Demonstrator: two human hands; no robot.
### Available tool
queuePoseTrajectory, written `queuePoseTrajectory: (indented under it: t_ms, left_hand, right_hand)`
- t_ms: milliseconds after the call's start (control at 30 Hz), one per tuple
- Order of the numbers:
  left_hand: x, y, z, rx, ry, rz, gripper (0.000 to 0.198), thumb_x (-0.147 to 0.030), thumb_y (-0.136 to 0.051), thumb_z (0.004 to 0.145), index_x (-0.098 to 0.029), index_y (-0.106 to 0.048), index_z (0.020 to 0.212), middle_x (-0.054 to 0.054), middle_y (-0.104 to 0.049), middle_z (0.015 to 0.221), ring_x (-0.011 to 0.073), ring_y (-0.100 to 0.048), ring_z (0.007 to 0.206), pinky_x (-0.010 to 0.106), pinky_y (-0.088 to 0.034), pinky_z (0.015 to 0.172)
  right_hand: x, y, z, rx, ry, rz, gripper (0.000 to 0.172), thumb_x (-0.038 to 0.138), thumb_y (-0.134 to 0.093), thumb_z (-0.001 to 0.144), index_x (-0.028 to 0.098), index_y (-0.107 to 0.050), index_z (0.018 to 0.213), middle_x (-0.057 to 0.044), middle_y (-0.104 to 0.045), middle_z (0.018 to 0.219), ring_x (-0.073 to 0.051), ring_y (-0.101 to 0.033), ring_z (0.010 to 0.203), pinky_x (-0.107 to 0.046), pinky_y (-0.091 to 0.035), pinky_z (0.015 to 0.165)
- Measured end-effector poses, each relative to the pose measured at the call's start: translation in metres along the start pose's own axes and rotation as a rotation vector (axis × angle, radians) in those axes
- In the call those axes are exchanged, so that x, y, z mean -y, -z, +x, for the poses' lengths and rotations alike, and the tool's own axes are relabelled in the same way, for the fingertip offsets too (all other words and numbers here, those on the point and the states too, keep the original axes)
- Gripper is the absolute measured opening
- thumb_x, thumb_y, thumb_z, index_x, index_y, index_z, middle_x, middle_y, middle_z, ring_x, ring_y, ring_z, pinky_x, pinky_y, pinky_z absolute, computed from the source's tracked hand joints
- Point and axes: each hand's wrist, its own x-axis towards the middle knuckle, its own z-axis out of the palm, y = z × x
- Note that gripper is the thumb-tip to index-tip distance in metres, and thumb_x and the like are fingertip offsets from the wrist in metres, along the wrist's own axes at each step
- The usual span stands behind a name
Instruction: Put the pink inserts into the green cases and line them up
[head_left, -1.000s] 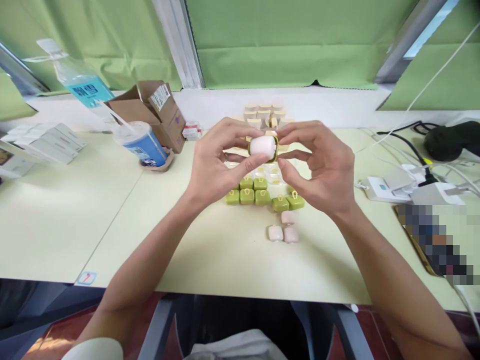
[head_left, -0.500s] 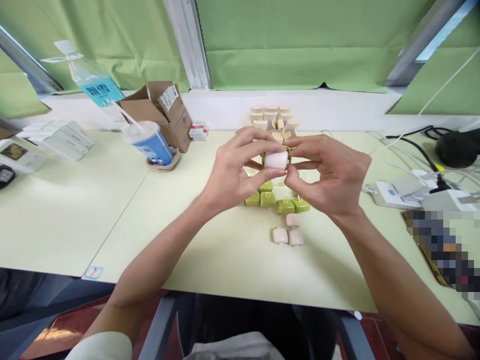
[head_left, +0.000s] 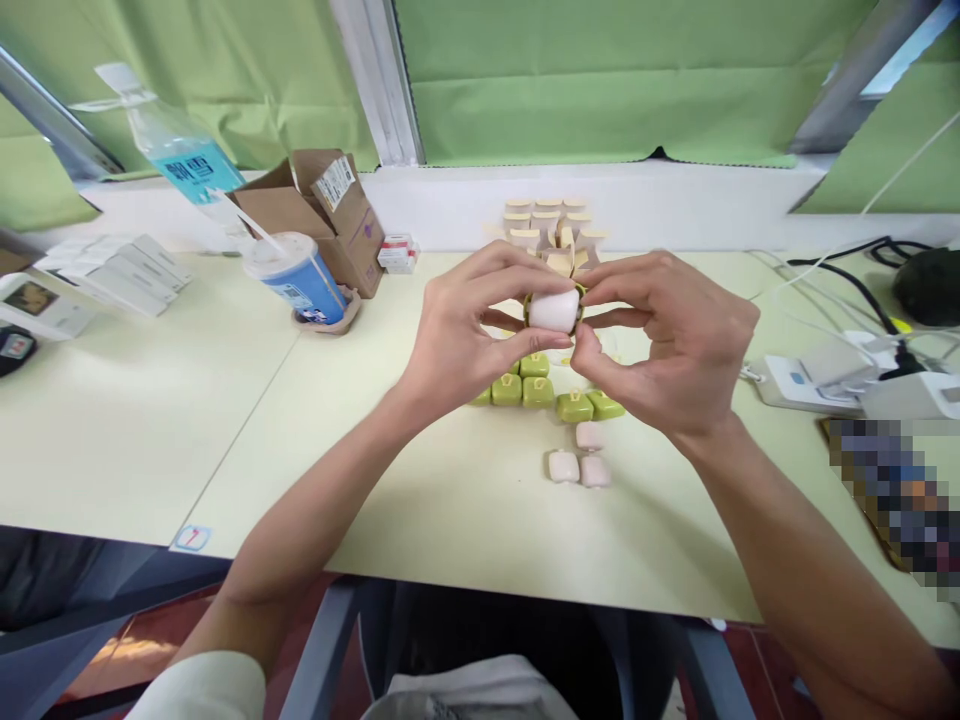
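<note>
A small white rounded piece (head_left: pixel 553 311) with a green rim around its edges is held up above the table between both hands. My left hand (head_left: pixel 472 335) grips it from the left, fingers above and thumb below. From the right, my right hand (head_left: pixel 664 345) pinches its edge with the fingertips. Below the hands lie several green rounded cases (head_left: pixel 538 391) with small yellow marks. Two more green cases (head_left: pixel 575 406) sit a bit to the right. Three pale pink-white pieces (head_left: pixel 564 466) rest nearer the front edge.
Behind the hands stand several cream-coloured pieces (head_left: pixel 547 215). At left are a blue cup (head_left: pixel 304 280), a cardboard box (head_left: pixel 341 225), a bottle (head_left: pixel 184 160) and white boxes (head_left: pixel 116 275). A power strip (head_left: pixel 802 385) with cables lies at right.
The white piece has turned slightly between my fingers and shows more of its face. The view has shifted a little; both hands keep their hold.
</note>
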Motion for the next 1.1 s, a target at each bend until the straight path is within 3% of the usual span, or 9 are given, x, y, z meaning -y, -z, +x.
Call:
queuePoseTrajectory:
  t_ms: [233,367,467,533,633,733,867,967,1100]
  left_hand:
    - [0.01,-0.006,0.0,0.003,0.149,-0.323,0.057,-0.069,-0.082,0.097,-0.03,-0.076,0.138,0.007,-0.075,0.15,0.0279,-0.083,0.123,0.041,-0.076,0.098]
    - [0.007,-0.01,-0.002,0.039,0.15,-0.248,0.053,-0.071,-0.068,0.105,-0.034,-0.075,0.142,0.007,-0.068,0.163,0.0309,-0.075,0.143,0.043,-0.075,0.102]
    - [0.0,-0.006,-0.003,0.028,0.114,-0.093,0.04,-0.064,-0.065,0.11,-0.032,-0.08,0.129,0.009,-0.065,0.167,0.033,-0.064,0.157,0.049,-0.072,0.111]
    - [-0.003,-0.004,-0.002,0.031,0.099,-0.031,0.034,-0.058,-0.066,0.111,-0.031,-0.079,0.126,0.01,-0.067,0.165,0.0322,-0.061,0.161,0.053,-0.067,0.118]
    - [0.0,-0.006,-0.004,0.045,0.073,-0.038,0.043,-0.055,-0.071,0.109,-0.036,-0.066,0.148,0.009,-0.068,0.164,0.0288,-0.06,0.162,0.052,-0.061,0.127]
    - [0.006,-0.009,-0.005,0.05,0.075,-0.053,0.056,-0.053,-0.074,0.107,-0.036,-0.056,0.158,0.009,-0.078,0.147,0.0282,-0.067,0.155,0.05,-0.063,0.124]
    - [0.009,0.002,-0.001,-0.009,0.194,-0.043,0.034,-0.043,-0.066,0.109,-0.027,-0.068,0.138,0.003,-0.08,0.085,0.0271,-0.085,0.115,0.045,-0.07,0.102]
    - [0.013,0.015,0.004,0.035,0.305,0.033,0.024,-0.036,-0.063,0.105,-0.024,-0.073,0.124,-0.001,-0.072,0.073,0.0238,-0.084,0.096,0.042,-0.069,0.098]
    - [0.035,0.02,0.007,0.199,0.51,0.39,0.048,-0.039,-0.069,0.1,-0.02,-0.065,0.144,0.014,-0.079,0.132,0.0318,-0.076,0.13,0.05,-0.061,0.115]
  right_hand:
    - [0.0,0.004,0.008,0.149,0.008,0.006,0.052,0.035,-0.081,0.097,0.037,-0.067,0.147,-0.005,-0.076,0.144,-0.032,-0.077,0.119,-0.056,-0.071,0.098]
    - [-0.011,0.0,0.006,0.063,-0.03,-0.038,0.047,0.028,-0.078,0.1,0.034,-0.07,0.146,-0.007,-0.078,0.139,-0.031,-0.076,0.123,-0.054,-0.07,0.103]
    - [-0.023,0.006,0.007,-0.025,-0.122,-0.044,0.046,0.027,-0.08,0.099,0.033,-0.073,0.144,-0.007,-0.077,0.137,-0.028,-0.077,0.121,-0.047,-0.072,0.101]
    - [-0.029,0.012,0.01,0.009,-0.15,-0.007,0.048,0.029,-0.085,0.095,0.031,-0.076,0.142,-0.006,-0.077,0.132,-0.026,-0.079,0.115,-0.044,-0.073,0.097]
    - [-0.032,0.015,0.012,0.141,-0.168,0.082,0.047,0.032,-0.089,0.091,0.029,-0.08,0.137,-0.006,-0.078,0.124,-0.024,-0.08,0.107,-0.04,-0.076,0.087]
    - [-0.034,0.012,0.012,0.132,-0.205,0.11,0.048,0.032,-0.088,0.091,0.028,-0.079,0.138,-0.007,-0.078,0.127,-0.024,-0.08,0.108,-0.038,-0.076,0.085]
    - [-0.048,0.017,0.012,0.066,-0.169,-0.051,0.055,0.027,-0.086,0.089,0.023,-0.077,0.143,-0.009,-0.076,0.127,-0.023,-0.078,0.104,-0.036,-0.072,0.077]
    - [-0.057,0.025,0.013,0.354,-0.187,-0.237,0.059,0.02,-0.084,0.086,0.02,-0.075,0.144,-0.008,-0.079,0.125,-0.024,-0.078,0.099,-0.037,-0.067,0.079]
    - [-0.053,0.02,0.014,0.906,-0.288,-0.499,0.042,0.01,-0.076,0.09,0.018,-0.078,0.132,-0.009,-0.081,0.128,-0.028,-0.078,0.103,-0.037,-0.056,0.086]
